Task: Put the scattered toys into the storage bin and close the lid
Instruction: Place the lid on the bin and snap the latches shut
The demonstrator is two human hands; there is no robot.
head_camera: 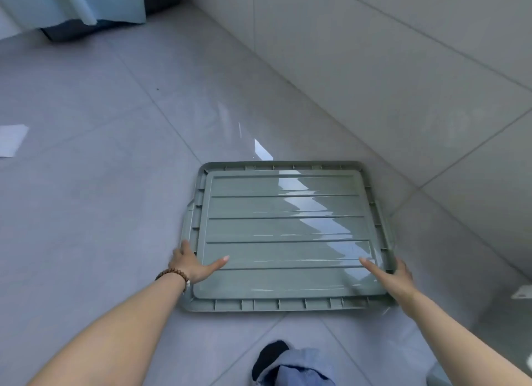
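The lid hides whatever lies beneath. Frame edges crop a white object, right, and a pale sheet, left.

Lid: grey-green moulded plastic, smooth and glossy, ribbed top throwing sharp highlights. Floor tiles are smooth and polished with a mirror-like sheen; wall tiles are the same grey but duller, closer to matt. Bracelet looks like brown wooden beads, drape is soft light-blue cloth, trouser leg is matt blue woven cloth, white sheet looks like paper.
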